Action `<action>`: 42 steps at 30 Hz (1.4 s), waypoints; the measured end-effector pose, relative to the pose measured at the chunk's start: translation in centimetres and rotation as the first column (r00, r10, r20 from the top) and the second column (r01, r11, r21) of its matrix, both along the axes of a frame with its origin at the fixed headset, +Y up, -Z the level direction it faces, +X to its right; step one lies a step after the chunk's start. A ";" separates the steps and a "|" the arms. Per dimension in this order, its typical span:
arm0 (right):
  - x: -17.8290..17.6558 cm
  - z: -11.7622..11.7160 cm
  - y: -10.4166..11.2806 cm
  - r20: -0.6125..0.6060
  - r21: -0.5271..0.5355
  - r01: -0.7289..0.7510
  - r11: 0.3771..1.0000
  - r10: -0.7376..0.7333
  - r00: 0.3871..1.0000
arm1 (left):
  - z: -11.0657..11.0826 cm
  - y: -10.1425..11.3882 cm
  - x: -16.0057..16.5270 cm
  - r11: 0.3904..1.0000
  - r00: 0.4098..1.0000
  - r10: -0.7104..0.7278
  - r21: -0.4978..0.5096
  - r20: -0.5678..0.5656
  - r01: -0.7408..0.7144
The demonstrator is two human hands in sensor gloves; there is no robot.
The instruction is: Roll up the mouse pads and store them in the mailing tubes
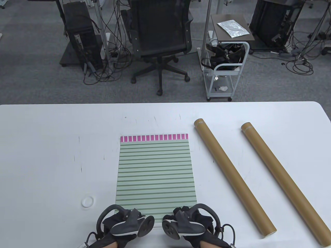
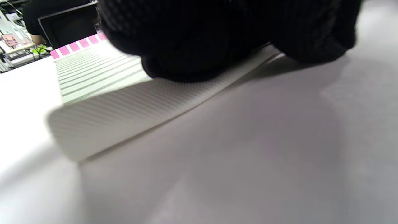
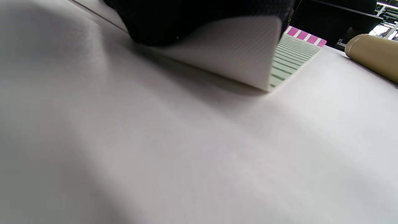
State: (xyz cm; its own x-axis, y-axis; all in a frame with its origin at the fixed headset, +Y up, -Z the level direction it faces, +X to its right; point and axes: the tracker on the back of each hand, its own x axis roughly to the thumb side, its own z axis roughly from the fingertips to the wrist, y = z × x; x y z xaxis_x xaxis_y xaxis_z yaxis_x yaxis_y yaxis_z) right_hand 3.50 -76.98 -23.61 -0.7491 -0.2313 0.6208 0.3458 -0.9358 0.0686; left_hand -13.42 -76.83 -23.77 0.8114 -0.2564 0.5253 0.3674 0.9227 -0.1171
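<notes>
- Starting the first roll: the left hand [image 1: 124, 223] and the right hand [image 1: 187, 222] sit side by side at the near edge of the striped mouse pad [image 1: 155, 170], which lies flat in the middle of the white table [image 1: 51, 155] with its pink-checked band at the far end.
- Both wrist views show that near edge lifted off the table, its ribbed white underside turned up under the gloved fingers [image 2: 192, 46]; each hand appears to pinch or press its own corner, though the fingertips are too blurred and close to say how tightly.
- By the look of it, the task is barely begun: only the near edge is curled, almost the whole pad is still flat, and nothing has gone into a tube.
- Two brown cardboard mailing tubes lie empty-handed to the right, well apart from the pad: the nearer mailing tube [image 1: 232, 175] and the farther mailing tube [image 1: 281, 180], both slanting from the far side toward the near right corner.
- Only this one pad is in sight.
- A small white ring-shaped mark or cap [image 1: 88, 201] rests on the table left of the pad; nothing lies on the pad ahead of the roll.
- Beyond the table stand an office chair [image 1: 160, 38] and a white trolley [image 1: 225, 67].
</notes>
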 end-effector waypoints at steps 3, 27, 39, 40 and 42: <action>0.0 0.1 0.3 -0.011 -0.010 0.018 1.000 -0.018 1.000 | 0.1 0.0 0.1 0.999 1.000 -0.007 0.045 0.010 0.006; -1.2 0.7 0.1 -0.061 0.190 -0.021 0.982 0.033 0.998 | -0.4 -0.1 -0.3 0.999 0.998 0.046 0.006 0.042 -0.047; 0.1 -0.3 -0.2 0.020 0.023 0.048 0.999 -0.048 0.999 | -1.5 -0.5 -1.0 0.980 0.987 0.115 -0.149 -0.116 -0.132; 0.1 -0.2 -0.3 0.007 0.039 0.029 0.999 -0.029 1.000 | -1.5 -0.7 -0.8 0.991 0.993 0.067 -0.113 -0.101 -0.079; -0.2 0.0 -0.6 -0.013 0.057 -0.010 0.998 0.010 1.000 | -1.5 -0.7 -0.6 0.999 0.995 -0.004 -0.046 -0.095 -0.001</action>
State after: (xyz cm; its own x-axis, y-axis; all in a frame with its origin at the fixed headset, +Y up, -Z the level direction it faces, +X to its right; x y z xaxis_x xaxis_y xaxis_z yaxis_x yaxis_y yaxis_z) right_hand 3.33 -77.58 -23.61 -0.7385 -0.2738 0.6161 0.3556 -0.9346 0.0109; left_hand -14.06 -77.49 -25.30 0.8578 -0.2351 0.4571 0.3539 0.9151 -0.1934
